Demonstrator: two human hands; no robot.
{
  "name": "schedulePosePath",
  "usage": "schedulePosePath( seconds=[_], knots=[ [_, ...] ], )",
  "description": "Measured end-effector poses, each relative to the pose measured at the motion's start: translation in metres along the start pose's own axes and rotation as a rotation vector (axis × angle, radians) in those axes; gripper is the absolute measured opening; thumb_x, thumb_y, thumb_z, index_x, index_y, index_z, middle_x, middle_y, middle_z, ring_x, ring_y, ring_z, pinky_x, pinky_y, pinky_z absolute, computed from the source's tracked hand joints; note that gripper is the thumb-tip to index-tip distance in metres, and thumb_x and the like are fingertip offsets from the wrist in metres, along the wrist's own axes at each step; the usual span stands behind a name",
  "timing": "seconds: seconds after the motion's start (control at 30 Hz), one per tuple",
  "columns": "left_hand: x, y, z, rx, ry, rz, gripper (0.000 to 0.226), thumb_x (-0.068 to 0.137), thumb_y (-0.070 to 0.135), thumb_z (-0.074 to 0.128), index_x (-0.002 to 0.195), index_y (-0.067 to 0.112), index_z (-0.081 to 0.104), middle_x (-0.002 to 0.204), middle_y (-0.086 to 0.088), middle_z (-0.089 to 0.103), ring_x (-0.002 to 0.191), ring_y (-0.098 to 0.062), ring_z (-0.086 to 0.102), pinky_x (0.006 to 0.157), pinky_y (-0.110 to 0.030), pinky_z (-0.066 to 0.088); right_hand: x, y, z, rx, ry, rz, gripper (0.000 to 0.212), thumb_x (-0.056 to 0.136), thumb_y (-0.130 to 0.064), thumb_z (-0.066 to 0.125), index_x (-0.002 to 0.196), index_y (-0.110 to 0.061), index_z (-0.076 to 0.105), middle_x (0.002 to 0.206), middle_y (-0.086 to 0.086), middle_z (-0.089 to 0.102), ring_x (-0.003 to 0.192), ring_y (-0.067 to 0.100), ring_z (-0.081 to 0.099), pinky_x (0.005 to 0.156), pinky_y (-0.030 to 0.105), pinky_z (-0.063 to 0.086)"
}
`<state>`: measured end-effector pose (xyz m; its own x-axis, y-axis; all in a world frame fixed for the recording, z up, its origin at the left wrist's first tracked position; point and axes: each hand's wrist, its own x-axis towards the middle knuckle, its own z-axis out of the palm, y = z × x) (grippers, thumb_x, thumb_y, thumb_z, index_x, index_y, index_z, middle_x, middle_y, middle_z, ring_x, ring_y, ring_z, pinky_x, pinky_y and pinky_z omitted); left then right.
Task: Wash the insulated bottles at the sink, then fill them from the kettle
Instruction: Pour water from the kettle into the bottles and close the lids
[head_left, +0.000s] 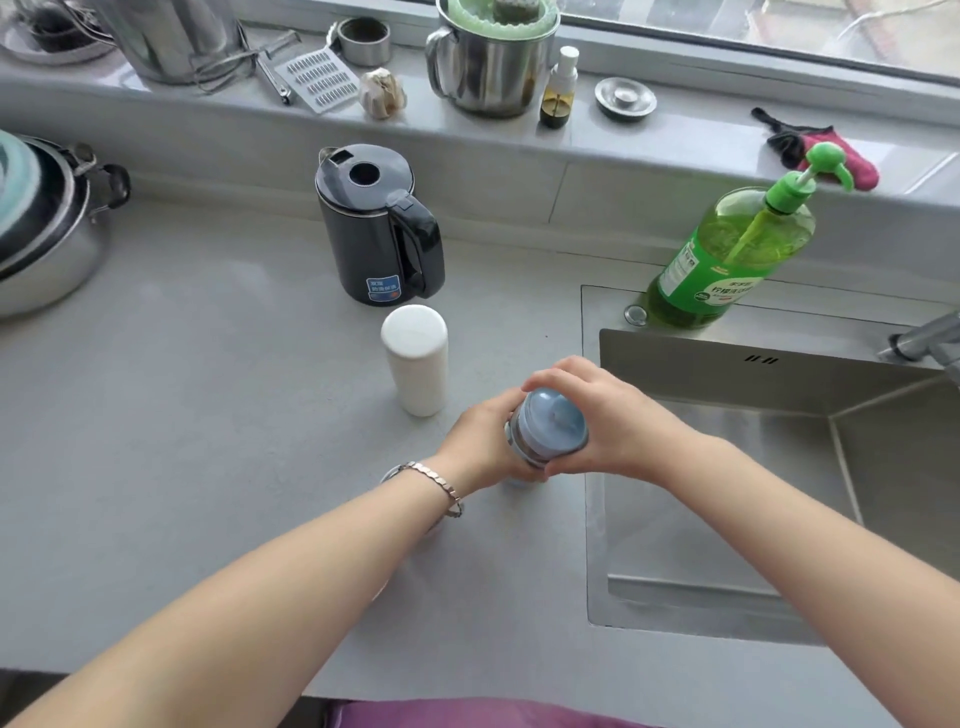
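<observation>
Head view looks down on a blue bottle at the right part of a grey counter, just beside the left edge of the steel sink. The left hand has its fingers curled round the body of the bottle, and the right hand is curled over its blue lid, with the thumb at the near side. The two hands hide most of the bottle, so I cannot tell if its base touches the counter. A metal bracelet sits on the left wrist.

Near it, a little further back on the left, a white bottle stands upright with its cap on. Just behind that stands a black kettle, its lid closed and its handle turned to the right. At the back corner of the sink there is a green soap bottle with a pump, and the tap comes in from the right edge. A steel pot stands far left. On the ledge under the window are a steel mug, a grater, a small spray bottle and a pink cloth.
</observation>
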<state>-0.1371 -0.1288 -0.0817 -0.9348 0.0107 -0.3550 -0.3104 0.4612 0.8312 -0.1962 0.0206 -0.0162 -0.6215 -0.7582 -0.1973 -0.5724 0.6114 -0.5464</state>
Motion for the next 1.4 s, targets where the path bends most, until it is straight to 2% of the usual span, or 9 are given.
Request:
schedulePosePath(
  seconds=[0.17, 0.43, 0.57, 0.73, 0.87, 0.97, 1.13, 1.27, 1.4],
  knots=[
    [-0.003, -0.004, 0.008, -0.021, 0.035, -0.015, 0.072, 0.057, 0.015, 0.086, 0.121, 0.027, 0.054, 0.105, 0.006, 0.063, 0.100, -0.012, 0.058, 0.083, -0.024, 0.048, 0.000, -0.002, 0.007, -0.178, -0.061, -0.131, 0.064, 0.059, -0.034, 0.077, 0.116, -0.030, 0.050, 0.114, 0.006, 0.054, 0.097, 0.026, 0.056, 0.075, 0.033, 0.049],
    [-0.005, -0.008, 0.009, -0.159, 0.034, 0.008, 0.062, 0.063, 0.005, 0.079, 0.116, 0.027, 0.057, 0.106, 0.006, 0.066, 0.105, -0.013, 0.060, 0.080, -0.017, 0.047, -0.008, -0.027, 0.012, -0.248, -0.081, 0.259, 0.075, 0.077, -0.055, 0.059, 0.136, -0.022, 0.027, 0.119, 0.005, 0.040, 0.108, 0.024, 0.050, 0.086, 0.034, 0.043],
    [-0.004, -0.007, 0.011, -0.204, 0.024, 0.012, 0.066, 0.061, 0.002, 0.081, 0.117, 0.026, 0.057, 0.109, 0.002, 0.066, 0.108, -0.015, 0.059, 0.078, -0.014, 0.047, -0.009, -0.029, 0.006, -0.424, -0.063, 0.374, 0.071, 0.071, -0.069, 0.056, 0.109, -0.013, 0.037, 0.108, 0.004, 0.054, 0.095, 0.024, 0.058, 0.069, 0.031, 0.040],
    [-0.005, -0.009, 0.011, -0.201, 0.053, 0.011, 0.070, 0.058, 0.004, 0.083, 0.118, 0.028, 0.055, 0.109, 0.004, 0.065, 0.107, -0.012, 0.059, 0.081, -0.016, 0.047, -0.012, -0.018, 0.000, -0.210, -0.076, 0.088, 0.081, 0.078, -0.041, 0.065, 0.144, -0.020, 0.023, 0.138, -0.002, 0.036, 0.120, 0.020, 0.045, 0.092, 0.025, 0.038],
    [-0.007, -0.007, 0.010, -0.242, 0.042, 0.001, 0.068, 0.060, 0.002, 0.082, 0.116, 0.030, 0.055, 0.108, 0.006, 0.064, 0.105, -0.010, 0.058, 0.076, -0.007, 0.045, -0.013, -0.014, 0.006, -0.331, 0.039, 0.284, 0.087, 0.066, -0.071, 0.059, 0.136, -0.025, 0.034, 0.124, -0.003, 0.049, 0.111, 0.019, 0.052, 0.084, 0.030, 0.042],
    [-0.008, -0.004, 0.013, -0.240, 0.066, -0.008, 0.066, 0.060, 0.005, 0.083, 0.116, 0.028, 0.056, 0.111, 0.004, 0.064, 0.107, -0.009, 0.057, 0.076, -0.005, 0.043, -0.017, -0.004, 0.007, -0.080, -0.040, 0.260, 0.099, 0.064, -0.059, 0.072, 0.144, -0.029, 0.021, 0.135, -0.005, 0.038, 0.123, 0.014, 0.041, 0.096, 0.026, 0.037],
    [-0.018, 0.017, 0.030, -0.344, 0.235, -0.057, 0.055, 0.064, 0.001, 0.079, 0.112, 0.020, 0.060, 0.090, 0.009, 0.061, 0.077, 0.000, 0.053, 0.060, 0.001, 0.036, -0.013, 0.001, 0.031, 0.269, 0.298, 0.312, 0.072, 0.058, -0.026, 0.082, 0.122, -0.026, 0.048, 0.107, -0.005, 0.054, 0.097, 0.012, 0.053, 0.082, 0.019, 0.042],
    [-0.022, 0.022, 0.042, -0.152, 0.267, -0.028, 0.067, 0.052, 0.023, 0.089, 0.111, 0.024, 0.058, 0.094, 0.014, 0.052, 0.091, -0.008, 0.048, 0.082, -0.016, 0.042, -0.027, 0.013, 0.019, 0.339, 0.267, 0.281, 0.063, 0.053, -0.019, 0.083, 0.107, -0.032, 0.052, 0.093, -0.007, 0.060, 0.082, 0.010, 0.057, 0.069, 0.007, 0.042],
    [-0.027, 0.032, 0.023, -0.033, -0.025, 0.041, 0.088, 0.050, 0.026, 0.091, 0.123, 0.040, 0.043, 0.116, 0.009, 0.041, 0.116, -0.012, 0.040, 0.102, -0.032, 0.036, -0.051, 0.007, -0.018, 0.457, 0.182, 0.141, 0.064, 0.047, -0.026, 0.079, 0.105, -0.040, 0.054, 0.093, -0.009, 0.064, 0.082, 0.010, 0.060, 0.073, 0.016, 0.048]
  ],
)
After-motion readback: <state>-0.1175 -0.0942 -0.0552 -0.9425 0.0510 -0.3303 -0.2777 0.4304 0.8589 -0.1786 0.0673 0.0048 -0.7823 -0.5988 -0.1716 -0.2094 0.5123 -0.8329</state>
